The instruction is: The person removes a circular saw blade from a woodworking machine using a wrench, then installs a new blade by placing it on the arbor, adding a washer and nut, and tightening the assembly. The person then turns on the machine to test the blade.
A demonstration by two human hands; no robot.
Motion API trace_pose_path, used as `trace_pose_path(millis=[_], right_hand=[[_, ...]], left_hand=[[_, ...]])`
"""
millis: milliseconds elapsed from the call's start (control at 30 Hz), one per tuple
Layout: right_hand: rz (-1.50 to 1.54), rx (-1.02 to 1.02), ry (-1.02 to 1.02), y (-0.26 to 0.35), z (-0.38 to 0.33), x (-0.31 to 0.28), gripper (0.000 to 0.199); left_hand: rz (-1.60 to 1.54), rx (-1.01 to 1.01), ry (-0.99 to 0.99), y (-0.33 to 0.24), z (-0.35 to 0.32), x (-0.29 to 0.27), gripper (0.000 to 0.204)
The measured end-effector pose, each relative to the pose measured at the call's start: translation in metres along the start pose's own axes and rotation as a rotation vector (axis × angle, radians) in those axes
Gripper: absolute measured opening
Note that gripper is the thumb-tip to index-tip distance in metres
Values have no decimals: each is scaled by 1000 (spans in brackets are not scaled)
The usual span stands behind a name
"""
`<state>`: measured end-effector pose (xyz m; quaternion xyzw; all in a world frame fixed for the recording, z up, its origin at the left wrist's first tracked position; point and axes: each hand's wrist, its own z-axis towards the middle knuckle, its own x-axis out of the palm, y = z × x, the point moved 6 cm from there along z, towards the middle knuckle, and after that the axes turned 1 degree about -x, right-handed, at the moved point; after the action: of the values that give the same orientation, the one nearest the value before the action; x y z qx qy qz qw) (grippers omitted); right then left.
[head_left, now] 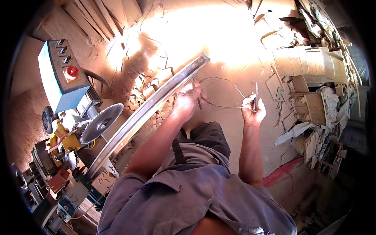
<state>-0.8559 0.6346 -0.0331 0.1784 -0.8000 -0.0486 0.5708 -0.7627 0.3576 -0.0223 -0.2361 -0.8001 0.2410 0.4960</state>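
My left hand (187,102) is closed around a slim dark rod (197,94), beside a long grooved metal rail (152,103) that runs diagonally past it. My right hand (253,111) pinches a slim pointed tool (256,98), its tip upward; its exact kind is too small to make out. A thin wire (227,80) loops through the air between both hands. Left of the rail stands a toothed circular saw blade (102,123) on a machine. Bright light washes out the floor beyond the hands.
A blue control box (58,78) with a red knob (72,73) rises at the left, above a smaller toothed blade (71,160). Wood offcuts (147,92) litter the dusty floor beside the rail. Stacked boards and scraps (309,62) line the right side.
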Motion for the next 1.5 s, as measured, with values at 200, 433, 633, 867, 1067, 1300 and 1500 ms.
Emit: trace_pose_path(millis=[200, 433, 633, 867, 1067, 1300, 1500], right_hand=[[-106, 230, -328, -50, 131, -56, 38], [-751, 629, -404, -98, 223, -129, 36], [-1235, 878, -151, -1, 244, -165, 39], [-1633, 851, -414, 172, 266, -228, 47], [-1885, 960, -84, 148, 277, -239, 44], [-1995, 1048, 633, 7, 175, -192, 35], [-2081, 1243, 1293, -27, 23, -244, 32]], left_hand=[[559, 183, -62, -16, 116, 32, 11], [766, 275, -425, 25, 226, 11, 18], [1049, 103, -933, 65, 227, -72, 12], [1182, 65, -1029, 69, 189, -29, 24], [65, 219, -934, 141, 110, -1, 29], [-106, 399, -1359, 300, -125, 25, 30], [-506, 485, -1730, 495, -320, 87, 26]])
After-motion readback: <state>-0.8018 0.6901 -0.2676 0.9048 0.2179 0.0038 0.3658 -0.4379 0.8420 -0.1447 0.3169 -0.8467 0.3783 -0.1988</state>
